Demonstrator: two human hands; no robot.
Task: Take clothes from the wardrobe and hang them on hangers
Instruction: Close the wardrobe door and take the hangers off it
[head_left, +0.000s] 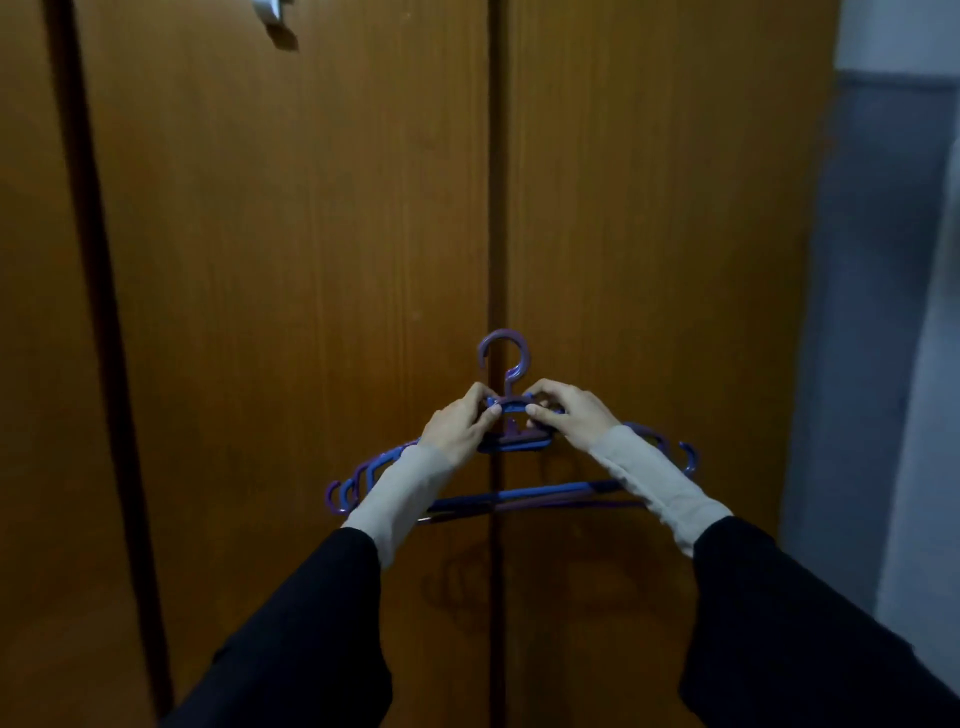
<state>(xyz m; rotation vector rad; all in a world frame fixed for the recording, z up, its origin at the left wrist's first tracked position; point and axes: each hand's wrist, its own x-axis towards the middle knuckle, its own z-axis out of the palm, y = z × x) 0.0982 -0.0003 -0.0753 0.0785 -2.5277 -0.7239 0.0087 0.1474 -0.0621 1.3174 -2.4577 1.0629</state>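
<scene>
The person stands square to the wardrobe (311, 260), whose brown doors are both closed, and holds a small bunch of blue and purple hangers (511, 441) right in front of the seam (497, 208) where the two doors meet. The left hand (460, 423) curls round the top bar just left of that seam, thumb pressed to the plastic; the right hand (569, 410) grips the same bar just right of it, so both hands pinch the bunch near the neck. The hook (504, 356) stands up above the knuckles, lying across the seam. I would guess this two-handed hold near the centre is meant to part one hanger from the others, since they lie nested together, their ends fanning out well to either side below the hands. No clothes are in sight; they are presumably behind the doors, which would need opening first. A metal fitting (270, 13) shows high up, far left of the seam.
</scene>
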